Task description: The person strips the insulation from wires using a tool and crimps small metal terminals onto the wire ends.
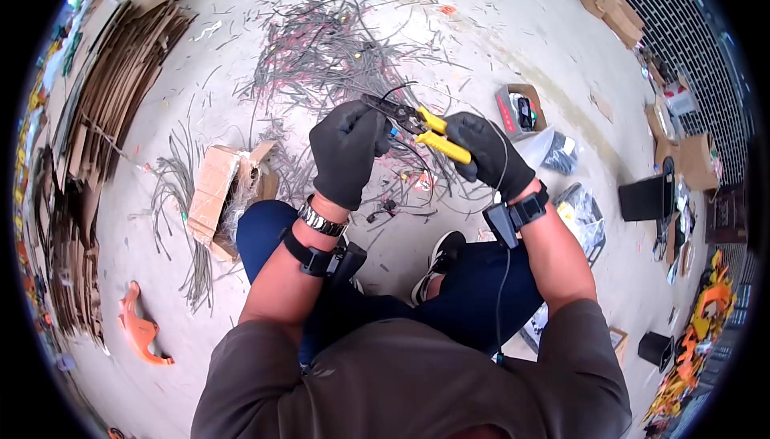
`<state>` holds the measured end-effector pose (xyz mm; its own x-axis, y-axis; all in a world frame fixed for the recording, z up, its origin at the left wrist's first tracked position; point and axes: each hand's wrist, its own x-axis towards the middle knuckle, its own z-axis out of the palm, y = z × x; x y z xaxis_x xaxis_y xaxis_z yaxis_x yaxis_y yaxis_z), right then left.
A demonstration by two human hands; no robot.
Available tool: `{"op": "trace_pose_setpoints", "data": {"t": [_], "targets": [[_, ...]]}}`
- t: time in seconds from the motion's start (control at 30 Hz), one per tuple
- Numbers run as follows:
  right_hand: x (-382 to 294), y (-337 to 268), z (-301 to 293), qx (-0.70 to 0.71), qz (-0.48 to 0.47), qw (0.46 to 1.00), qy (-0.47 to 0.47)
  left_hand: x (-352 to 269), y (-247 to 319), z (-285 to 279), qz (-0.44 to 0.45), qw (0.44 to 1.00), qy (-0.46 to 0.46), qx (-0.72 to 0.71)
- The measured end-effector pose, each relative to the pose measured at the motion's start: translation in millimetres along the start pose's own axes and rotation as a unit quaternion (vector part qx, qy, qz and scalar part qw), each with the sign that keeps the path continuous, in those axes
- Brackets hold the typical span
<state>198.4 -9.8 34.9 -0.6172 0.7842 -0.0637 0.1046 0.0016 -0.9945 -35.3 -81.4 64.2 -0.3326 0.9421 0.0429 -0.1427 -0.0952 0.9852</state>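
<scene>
Both my hands wear dark gloves. My right hand (484,150) grips the yellow handles of a pair of wire strippers (444,145), whose dark metal jaws point left. My left hand (349,153) has its fingers curled at the jaw end; a dark cable (394,88) arches just above the jaws. Whether the fingers hold that cable or the tool's tip cannot be told. A small blue piece (394,132) shows beside the left fingers. On the floor beyond lies a wide heap of cut grey and dark cable pieces (325,54).
A torn cardboard box (210,189) and a bundle of cables (201,276) lie at left, near an orange plastic part (141,330). Stacked flattened cardboard (114,84) stands farther left. At right are a small open box (508,111), bagged parts (560,153) and a black bin (640,198).
</scene>
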Motion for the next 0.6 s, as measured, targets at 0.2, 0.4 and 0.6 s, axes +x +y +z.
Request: {"op": "trace_pose_setpoints", "data": {"t": [0.2, 0.4, 0.6], "targets": [[-1, -15, 28, 0.09, 0.159, 0.978, -0.104, 16, -29, -7, 0.15, 0.966, 0.052, 0.205], [6, -14, 42, 0.056, 0.059, 0.995, -0.06, 16, -34, 2, 0.214, 0.933, 0.011, 0.289], [3, 19, 41, -0.23, -0.117, 0.966, -0.006, 9, -51, 12, 0.196, 0.936, -0.041, 0.29]]}}
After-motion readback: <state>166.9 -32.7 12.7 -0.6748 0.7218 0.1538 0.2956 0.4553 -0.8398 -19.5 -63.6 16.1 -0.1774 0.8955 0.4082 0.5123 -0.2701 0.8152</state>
